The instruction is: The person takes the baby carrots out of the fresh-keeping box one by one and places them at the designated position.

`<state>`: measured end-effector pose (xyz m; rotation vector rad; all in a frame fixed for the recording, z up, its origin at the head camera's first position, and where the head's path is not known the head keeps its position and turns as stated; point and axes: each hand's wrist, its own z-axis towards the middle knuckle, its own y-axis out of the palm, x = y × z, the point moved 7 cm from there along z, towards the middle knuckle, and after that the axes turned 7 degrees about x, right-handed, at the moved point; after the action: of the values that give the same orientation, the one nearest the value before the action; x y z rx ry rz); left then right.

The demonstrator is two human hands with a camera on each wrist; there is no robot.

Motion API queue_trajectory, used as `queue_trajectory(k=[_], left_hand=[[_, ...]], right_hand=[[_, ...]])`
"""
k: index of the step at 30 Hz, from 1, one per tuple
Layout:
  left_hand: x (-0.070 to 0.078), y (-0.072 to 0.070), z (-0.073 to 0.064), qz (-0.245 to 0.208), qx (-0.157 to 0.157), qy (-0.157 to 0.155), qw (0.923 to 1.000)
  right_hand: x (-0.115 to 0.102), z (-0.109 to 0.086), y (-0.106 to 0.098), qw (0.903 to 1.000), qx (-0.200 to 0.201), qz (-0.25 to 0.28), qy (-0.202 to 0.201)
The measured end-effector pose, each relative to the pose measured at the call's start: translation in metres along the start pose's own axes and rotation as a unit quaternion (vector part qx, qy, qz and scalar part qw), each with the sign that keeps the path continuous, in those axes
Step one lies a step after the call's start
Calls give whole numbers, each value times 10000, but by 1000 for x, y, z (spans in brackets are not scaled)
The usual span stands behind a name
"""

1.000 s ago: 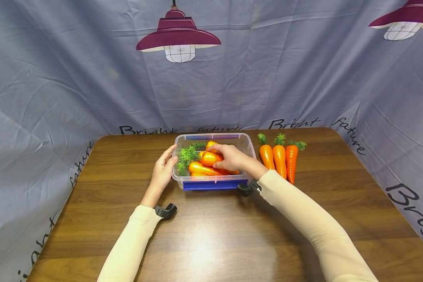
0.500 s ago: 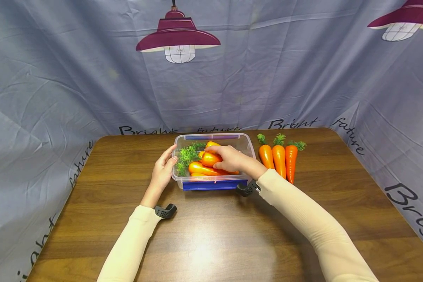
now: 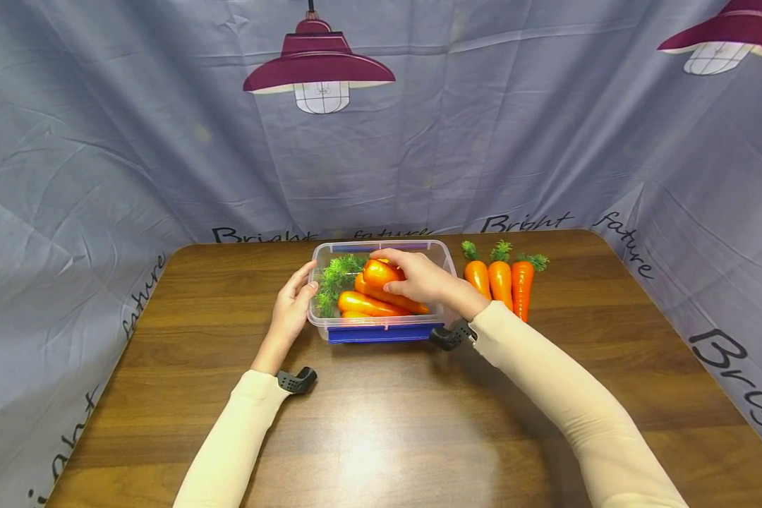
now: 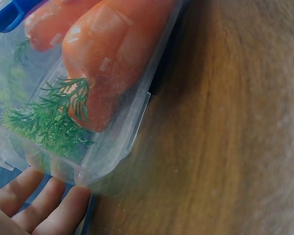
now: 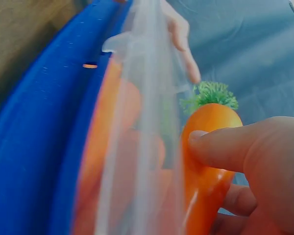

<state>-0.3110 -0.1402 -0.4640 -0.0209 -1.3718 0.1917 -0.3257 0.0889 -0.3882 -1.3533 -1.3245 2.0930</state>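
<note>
A clear plastic storage box [image 3: 387, 323] with blue latches stands on the table, holding several orange carrots [image 3: 365, 305] whose green tops [image 3: 338, 274] lie at its left end. My right hand [image 3: 415, 275] grips one carrot [image 5: 208, 132] between thumb and fingers, over the others inside the box. In the right wrist view its leafy top points away from the hand, beyond the box's rim. At the box's left end rests my left hand [image 3: 294, 300], thumb near the rim; the left wrist view has its fingertips [image 4: 81, 193] against the outer wall.
Three more carrots [image 3: 501, 281] lie side by side on the wooden table [image 3: 381, 416], just right of the box, partly behind the right forearm. A grey printed curtain [image 3: 482, 141] rises along the table's back and sides.
My right hand has raised its carrot and shifted it slightly towards the back of the box, uncovering more of a carrot beneath. The left hand stays at the box's left end.
</note>
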Motion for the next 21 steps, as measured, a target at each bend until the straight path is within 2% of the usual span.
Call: queue_trajectory(k=[7,14,18,21], left_hand=[[2,0,-1,1,-59,12,10000],[2,0,-1,-14,-44,-23,10000],[1,0,-1,-2,-18,-41,10000],[1,0,-1,-57,-22,-23,10000]], right_hand=[[2,-2,-23,9992,328,215,23],[14,-8,-48,9958,509,535,545],[24,-12,-65,9888,685,1027,833],[34,-17,-79,9788,877,1469,1125]])
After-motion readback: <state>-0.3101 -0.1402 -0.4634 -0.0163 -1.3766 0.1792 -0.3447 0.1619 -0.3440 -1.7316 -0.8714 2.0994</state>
